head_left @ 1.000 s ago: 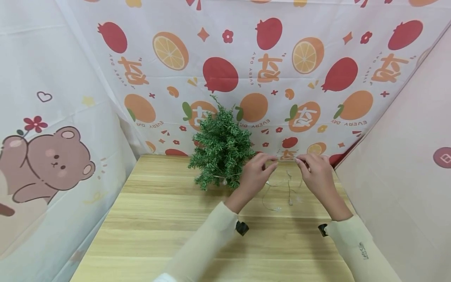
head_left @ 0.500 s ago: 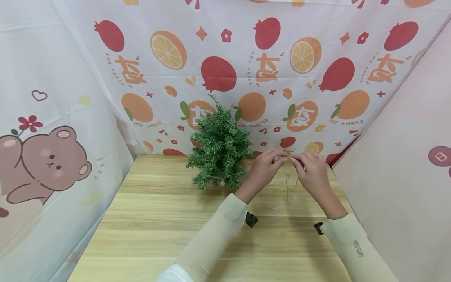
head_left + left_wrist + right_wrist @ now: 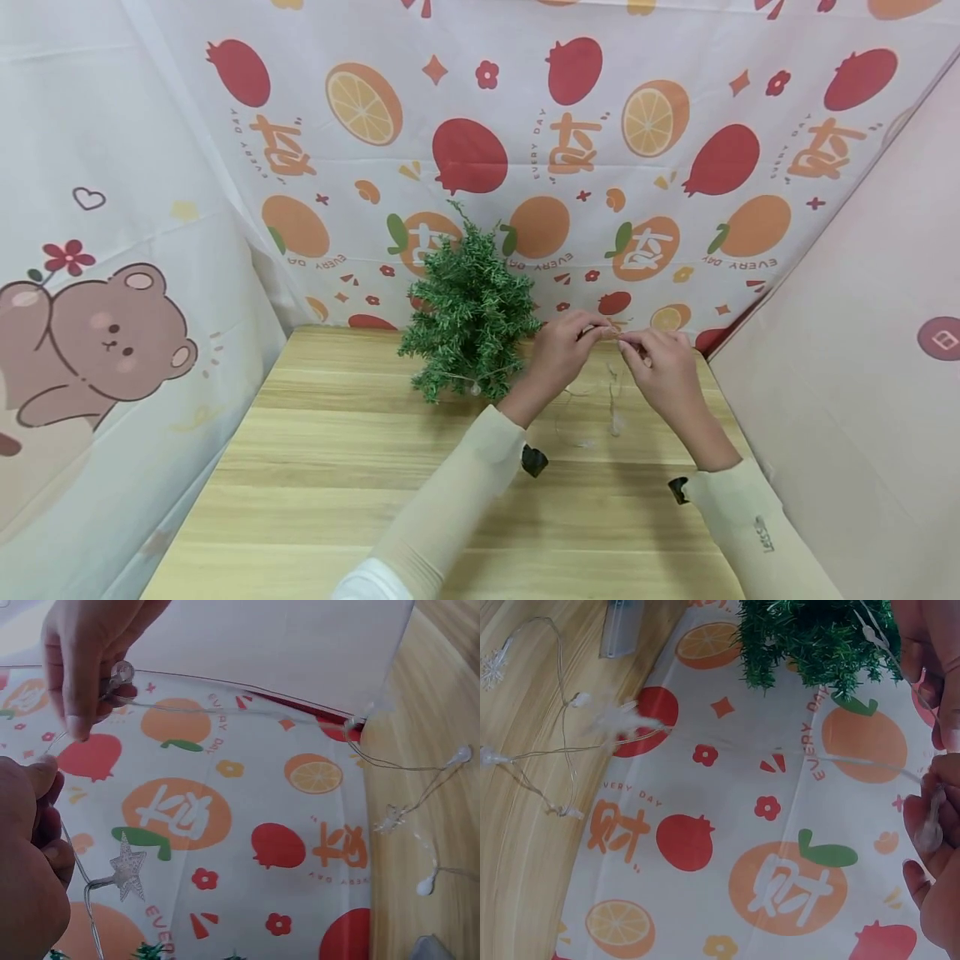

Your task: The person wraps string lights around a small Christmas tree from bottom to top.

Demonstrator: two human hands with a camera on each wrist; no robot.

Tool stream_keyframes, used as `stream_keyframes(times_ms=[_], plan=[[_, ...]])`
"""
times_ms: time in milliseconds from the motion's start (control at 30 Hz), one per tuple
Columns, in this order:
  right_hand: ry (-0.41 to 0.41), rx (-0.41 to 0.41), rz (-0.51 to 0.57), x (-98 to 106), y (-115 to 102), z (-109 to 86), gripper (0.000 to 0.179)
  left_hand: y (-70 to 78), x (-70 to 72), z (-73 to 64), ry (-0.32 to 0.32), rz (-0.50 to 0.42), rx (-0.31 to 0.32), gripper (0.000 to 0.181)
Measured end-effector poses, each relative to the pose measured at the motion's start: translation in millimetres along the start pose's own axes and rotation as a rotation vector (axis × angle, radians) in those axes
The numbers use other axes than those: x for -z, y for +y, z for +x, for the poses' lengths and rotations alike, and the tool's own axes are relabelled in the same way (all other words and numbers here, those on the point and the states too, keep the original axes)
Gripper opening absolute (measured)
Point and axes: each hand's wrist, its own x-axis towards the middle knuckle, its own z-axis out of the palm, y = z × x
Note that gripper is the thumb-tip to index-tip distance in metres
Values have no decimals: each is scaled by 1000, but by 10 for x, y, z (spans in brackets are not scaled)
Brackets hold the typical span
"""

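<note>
Both hands pinch a thin clear-wired string of fairy lights (image 3: 225, 711) above the back right of the table. My left hand (image 3: 561, 348) pinches the wire with thumb and fingers, near a star-shaped bulb (image 3: 129, 874) that hangs below it. Close beside it, my right hand (image 3: 666, 365) pinches the string by a round clear bulb (image 3: 121, 672). From there the wire runs down to the tabletop, where more bulbs lie. To the left stands a small green artificial tree (image 3: 472, 308), with one stretch of wire and a bulb (image 3: 475, 388) across its lower front.
The tree stands on a light wooden table (image 3: 337, 483) against a fruit-print cloth (image 3: 495, 92). A translucent box (image 3: 622, 630) rests on the table near the tree. A snowflake-shaped bulb (image 3: 491, 669) lies among the loose wire. Cloth panels also rise on both sides.
My left hand has moved right and my right hand slightly left, so their fingertips are closer together. Both keep their pinch on the string, and the tree stays put.
</note>
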Motion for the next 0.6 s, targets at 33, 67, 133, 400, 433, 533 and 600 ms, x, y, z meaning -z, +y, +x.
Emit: stream_keyframes(times_ms=[33, 67, 133, 400, 433, 533, 600], plan=[[2, -2, 2, 4, -1, -3, 12, 1, 17, 15, 10, -1, -9, 14], [5, -7, 6, 9, -1, -6, 12, 1, 34, 32, 18, -6, -14, 14], [4, -29, 19, 20, -1, -14, 12, 8, 68, 58, 28, -15, -19, 13], [-17, -230, 84, 67, -5, -53, 8, 73, 154, 138, 22, -40, -15, 14], [-17, -254, 83, 73, -9, -57, 8, 79, 159, 146, 23, -39, -13, 14], [-18, -304, 81, 92, -15, -71, 8, 93, 171, 159, 16, -28, -10, 15], [-20, -329, 90, 101, -18, -76, 8, 99, 179, 168, 14, -19, -12, 16]])
